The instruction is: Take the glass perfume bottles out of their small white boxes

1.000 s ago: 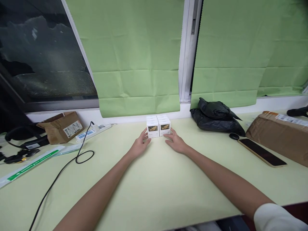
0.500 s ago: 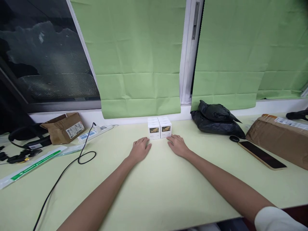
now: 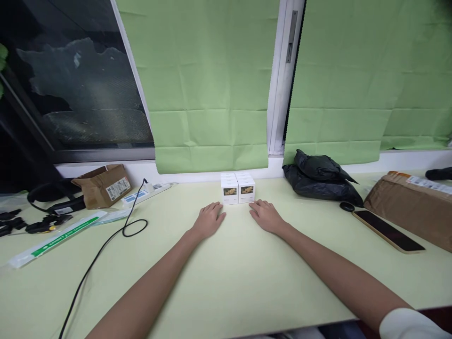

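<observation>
Several small white boxes (image 3: pixel 238 188) with gold pictures on their fronts stand packed together at the back of the pale green table (image 3: pixel 226 268), against the window sill. My left hand (image 3: pixel 210 219) lies palm down on the table just in front of them, a little to the left, fingers spread, holding nothing. My right hand (image 3: pixel 265 216) rests flat the same way just right of centre, its fingertips close to the right front box but apart from it.
A black plastic bag (image 3: pixel 319 178), a small black mouse-like object (image 3: pixel 347 206), a phone (image 3: pixel 387 230) and a brown parcel (image 3: pixel 409 205) lie to the right. On the left are a torn cardboard box (image 3: pixel 102 184), a power strip (image 3: pixel 145 193), a black cable (image 3: pixel 102 245) and a packaged strip (image 3: pixel 56 238).
Both hands have drawn back from the sides of the white boxes and now lie flat on the table in front of them. The boxes stay put; the view shifted slightly.
</observation>
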The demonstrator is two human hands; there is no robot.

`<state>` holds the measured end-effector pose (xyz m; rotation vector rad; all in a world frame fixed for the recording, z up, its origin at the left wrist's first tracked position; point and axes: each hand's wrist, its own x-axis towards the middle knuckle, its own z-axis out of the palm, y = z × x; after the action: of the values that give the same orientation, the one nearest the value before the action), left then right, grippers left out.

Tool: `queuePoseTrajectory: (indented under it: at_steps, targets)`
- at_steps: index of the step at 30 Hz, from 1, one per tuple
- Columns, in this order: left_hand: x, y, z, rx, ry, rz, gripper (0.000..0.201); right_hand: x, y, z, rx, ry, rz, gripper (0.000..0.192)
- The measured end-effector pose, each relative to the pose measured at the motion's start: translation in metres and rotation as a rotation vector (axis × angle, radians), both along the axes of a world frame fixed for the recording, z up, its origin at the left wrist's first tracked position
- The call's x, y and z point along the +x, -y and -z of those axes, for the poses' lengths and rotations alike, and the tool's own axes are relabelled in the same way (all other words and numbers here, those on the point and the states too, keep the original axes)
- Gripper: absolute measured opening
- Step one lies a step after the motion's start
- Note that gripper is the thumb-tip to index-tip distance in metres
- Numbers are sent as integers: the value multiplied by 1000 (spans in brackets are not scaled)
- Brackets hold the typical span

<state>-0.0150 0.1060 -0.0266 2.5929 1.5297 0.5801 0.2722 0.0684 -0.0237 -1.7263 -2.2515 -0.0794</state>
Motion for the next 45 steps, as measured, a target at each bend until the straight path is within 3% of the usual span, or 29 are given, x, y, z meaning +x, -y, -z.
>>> queuePoseTrajectory:
  at_steps: [9, 45]
  targets:
    - [2, 1, -2, 7, 1, -2, 49, 11, 4, 0, 34, -44, -71, 36]
    - [3, 3, -4, 14, -14, 16, 47, 12, 8, -6, -1, 11, -94, 38]
